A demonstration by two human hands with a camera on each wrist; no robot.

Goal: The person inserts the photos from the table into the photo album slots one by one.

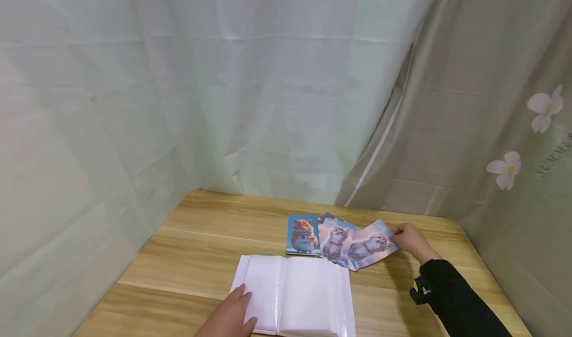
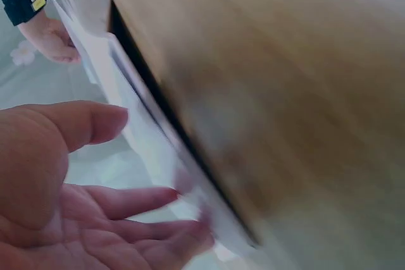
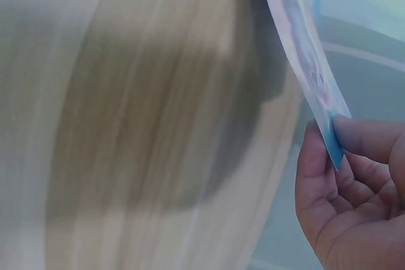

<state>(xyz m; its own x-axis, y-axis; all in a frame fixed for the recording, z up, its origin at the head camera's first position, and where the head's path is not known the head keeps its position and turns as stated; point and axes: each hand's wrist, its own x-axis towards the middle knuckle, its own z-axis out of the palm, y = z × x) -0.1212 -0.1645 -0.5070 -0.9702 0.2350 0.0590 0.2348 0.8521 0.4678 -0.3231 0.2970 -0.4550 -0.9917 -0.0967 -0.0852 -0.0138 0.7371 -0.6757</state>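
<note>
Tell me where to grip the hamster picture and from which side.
I'd pinch the hamster picture by its left edge, coming from the left: it lies flat, that edge borders bare tabletop, while a kitten picture crowds its right.

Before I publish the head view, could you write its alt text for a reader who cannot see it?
A person's right hand pinches a rectangular pink-and-blue kitten card beside a similar kitten card and a rectangular blue hamster card. The left hand is at the left side of an open, white-paged album on a light wood-grain table.
</note>
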